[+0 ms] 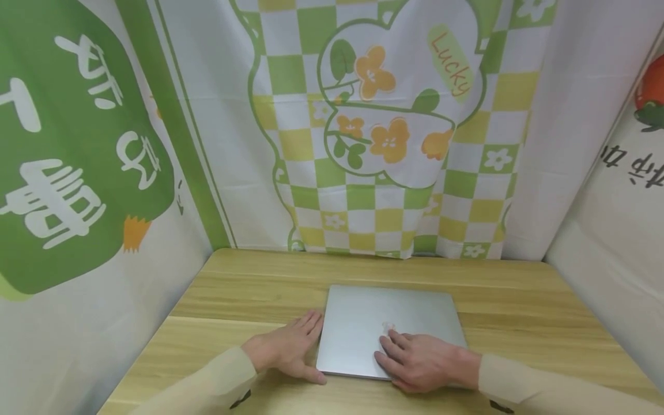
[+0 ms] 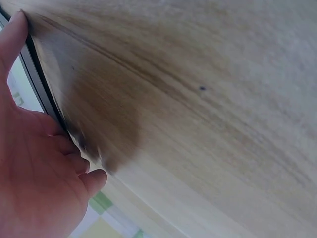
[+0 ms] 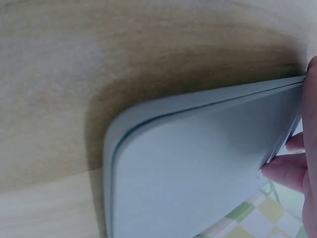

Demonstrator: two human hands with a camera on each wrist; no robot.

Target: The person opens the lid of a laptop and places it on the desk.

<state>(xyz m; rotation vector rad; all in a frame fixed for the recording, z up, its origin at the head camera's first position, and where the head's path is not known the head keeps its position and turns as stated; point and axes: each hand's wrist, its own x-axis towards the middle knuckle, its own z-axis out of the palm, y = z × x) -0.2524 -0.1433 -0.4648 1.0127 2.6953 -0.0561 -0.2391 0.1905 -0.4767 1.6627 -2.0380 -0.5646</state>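
Note:
A closed silver laptop [image 1: 358, 323] lies flat on the wooden table, with a small logo near the middle of its lid. At its left edge my left hand [image 1: 290, 346] rests with the fingers extended and the thumb spread by the front left corner. In the left wrist view the left hand [image 2: 39, 163] lies along the laptop's dark side edge. My right hand [image 1: 427, 360] rests over the front right part of the lid, fingertips on its surface near the logo. The right wrist view shows the laptop's rounded corner [image 3: 129, 129] and the right hand's fingers [image 3: 287, 171] touching the lid.
The wooden table [image 1: 249, 276] reaches to a hanging cloth [image 1: 290, 75] with green and yellow checks behind it. Printed cloths also hang at the left [image 1: 140, 230] and right [image 1: 612, 230] sides.

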